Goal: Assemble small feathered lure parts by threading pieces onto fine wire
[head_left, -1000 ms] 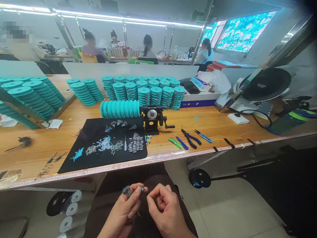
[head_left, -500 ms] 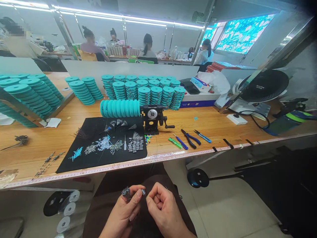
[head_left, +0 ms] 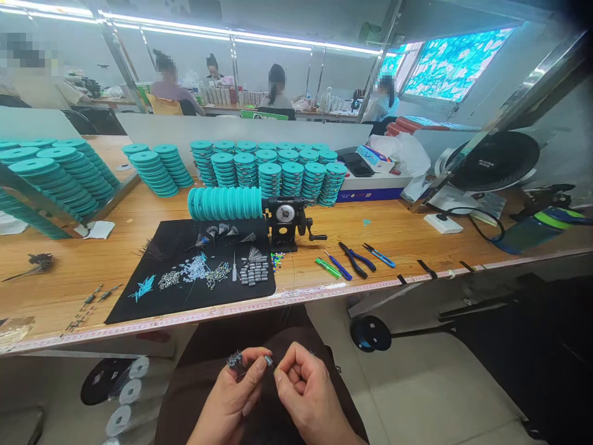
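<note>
Low over my lap, my left hand (head_left: 230,395) pinches a small dark bristly cluster (head_left: 235,359) with a small metal sleeve (head_left: 268,360) at its tip. My right hand (head_left: 312,392) faces it, finger and thumb closed on a very thin line at the sleeve. The line is hard to make out. On the wooden workbench (head_left: 139,247) ahead lies a black mat (head_left: 241,303) holding grey oblong sinkers (head_left: 248,271), small parts and bristle bunches. Both hands are well below the bench edge and touch nothing on it.
A hand-crank winder (head_left: 285,216) carries a teal spool stack (head_left: 225,204), with more teal stacks (head_left: 269,179) behind. Pliers (head_left: 354,259) and small tools lie right of the mat. Spools (head_left: 123,398) sit on the floor at lower left. Co-workers (head_left: 277,89) sit beyond the partition.
My hands have drawn closer, and the right fingertips now meet the metal sleeve. The view has shifted slightly.
</note>
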### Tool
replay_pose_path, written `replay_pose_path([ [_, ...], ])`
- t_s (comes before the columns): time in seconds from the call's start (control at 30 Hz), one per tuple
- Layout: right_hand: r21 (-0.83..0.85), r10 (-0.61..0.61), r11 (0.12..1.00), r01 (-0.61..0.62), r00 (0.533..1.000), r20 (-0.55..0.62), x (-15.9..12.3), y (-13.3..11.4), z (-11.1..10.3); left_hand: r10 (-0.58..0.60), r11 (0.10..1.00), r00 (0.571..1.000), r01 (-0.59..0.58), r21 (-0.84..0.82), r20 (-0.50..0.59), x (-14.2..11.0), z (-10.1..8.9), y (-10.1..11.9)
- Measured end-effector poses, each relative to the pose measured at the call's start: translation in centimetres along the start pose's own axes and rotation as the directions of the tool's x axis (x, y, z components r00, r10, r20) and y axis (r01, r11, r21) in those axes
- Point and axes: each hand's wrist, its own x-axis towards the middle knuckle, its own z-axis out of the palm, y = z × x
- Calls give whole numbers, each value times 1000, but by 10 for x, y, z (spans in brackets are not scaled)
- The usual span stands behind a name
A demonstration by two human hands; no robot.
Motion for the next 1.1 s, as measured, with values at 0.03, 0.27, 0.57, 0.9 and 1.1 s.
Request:
replay_pose_path([
  [0.03, -9, -3, 1000, 3, 1000, -3, 0, 0, 0, 5, 1000, 1000, -5, 10, 1, 0, 0, 0],
  [0.27, -260, -191, 950, 174, 981, -44, 2, -4, -5, 68, 995, 996, -64, 72, -54, -2, 2, 7],
  [0.57, -287, -493, 836, 467, 870, -20, 7, 13, -9, 236, 922, 969, -248, 298, 77, -5, -4, 20],
  [0.9, -316, -626, 720, 619, 774, 89, 12, 12, -16, 256, 803, 950, -313, 508, 180, -8, -3, 38],
  [1.1, -221, -446, 872, 437, 895, 7, 12, 12, -12, 237, 855, 952, -299, 425, 192, 0, -5, 38],
])
